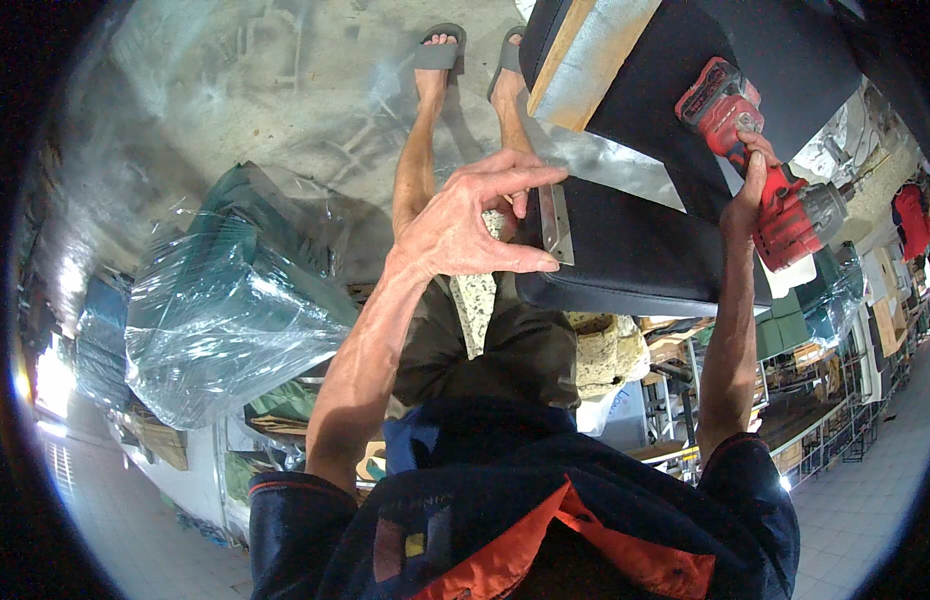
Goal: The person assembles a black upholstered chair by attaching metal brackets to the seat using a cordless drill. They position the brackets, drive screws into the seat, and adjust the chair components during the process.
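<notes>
My left hand (460, 220) spans a flat metal bracket (556, 225), forefinger at its far end and thumb at its near end. The bracket lies against the left end of a black upholstered piece (640, 245) with a stitched edge. To the right, my right hand (748, 190) is closed round the grip of a red cordless drill (790, 228). The drill's nose points to the right, away from the bracket. Its battery end sits over a larger black upholstered panel (805, 60). Whether a screw is on the drill's tip is too small to tell.
A wooden strip (562, 55) and a grey metallic face edge the large panel. Green pieces in clear film (240, 300) stand at the left. Speckled foam (475, 305) shows by my legs. Wire racks (820, 435) are at the lower right, and concrete floor (315, 90) lies ahead.
</notes>
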Demonstrator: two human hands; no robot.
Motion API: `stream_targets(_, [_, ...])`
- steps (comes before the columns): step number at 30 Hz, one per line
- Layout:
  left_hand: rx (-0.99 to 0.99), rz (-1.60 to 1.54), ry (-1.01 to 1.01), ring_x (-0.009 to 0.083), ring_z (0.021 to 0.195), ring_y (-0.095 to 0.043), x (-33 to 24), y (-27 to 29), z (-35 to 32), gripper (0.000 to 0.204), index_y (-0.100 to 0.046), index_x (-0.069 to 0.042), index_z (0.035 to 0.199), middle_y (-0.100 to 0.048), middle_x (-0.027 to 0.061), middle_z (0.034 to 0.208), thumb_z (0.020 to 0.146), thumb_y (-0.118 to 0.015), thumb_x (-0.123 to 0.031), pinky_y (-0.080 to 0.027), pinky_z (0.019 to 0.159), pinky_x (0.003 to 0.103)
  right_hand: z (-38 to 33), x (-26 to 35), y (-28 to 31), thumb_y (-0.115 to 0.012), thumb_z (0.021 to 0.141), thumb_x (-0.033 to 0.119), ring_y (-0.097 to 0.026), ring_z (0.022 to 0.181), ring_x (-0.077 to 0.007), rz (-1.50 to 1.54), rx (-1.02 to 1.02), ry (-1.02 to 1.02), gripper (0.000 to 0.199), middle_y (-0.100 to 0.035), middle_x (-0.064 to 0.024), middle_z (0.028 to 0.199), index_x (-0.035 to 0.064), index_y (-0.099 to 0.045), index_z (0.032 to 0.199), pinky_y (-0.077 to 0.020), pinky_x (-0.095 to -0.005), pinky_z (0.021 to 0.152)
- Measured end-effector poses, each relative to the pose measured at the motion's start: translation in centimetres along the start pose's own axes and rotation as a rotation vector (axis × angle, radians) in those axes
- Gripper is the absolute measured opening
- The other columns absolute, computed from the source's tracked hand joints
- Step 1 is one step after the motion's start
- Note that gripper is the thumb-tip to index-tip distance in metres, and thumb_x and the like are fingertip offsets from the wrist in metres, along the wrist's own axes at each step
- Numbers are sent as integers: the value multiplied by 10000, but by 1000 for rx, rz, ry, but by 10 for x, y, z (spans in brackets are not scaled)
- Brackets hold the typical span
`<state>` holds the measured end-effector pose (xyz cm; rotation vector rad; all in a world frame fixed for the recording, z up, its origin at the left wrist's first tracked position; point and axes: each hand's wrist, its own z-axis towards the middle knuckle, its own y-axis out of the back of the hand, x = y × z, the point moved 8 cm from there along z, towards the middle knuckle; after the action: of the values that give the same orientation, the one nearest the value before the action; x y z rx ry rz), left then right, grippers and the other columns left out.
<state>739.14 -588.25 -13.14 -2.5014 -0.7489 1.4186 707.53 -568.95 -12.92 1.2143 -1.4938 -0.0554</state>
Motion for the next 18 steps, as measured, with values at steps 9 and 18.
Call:
stream_targets(9, [54, -13, 23, 193, 899, -652, 1, 3, 2, 692, -683, -93, 1355, -654, 116, 1303, 734, -929, -272, -596, 754, 336, -1, 0, 1, -419, 1096, 266, -581, 1200, -191, -13, -7, 19, 331, -655, -60, 1257, 44, -653, 1172, -452, -366, 1022])
stream_targets(18, [77, 128, 85, 163, 935, -599, -2, 4, 6, 679, -689, -82, 1344, -653, 64, 1188, 713, -901, -219, -530, 804, 313, 0, 1, 1, -419, 1094, 237, -579, 1188, -190, -8, 11, 59, 313, -650, -64, 1259, 38, -650, 1164, -427, -359, 1056])
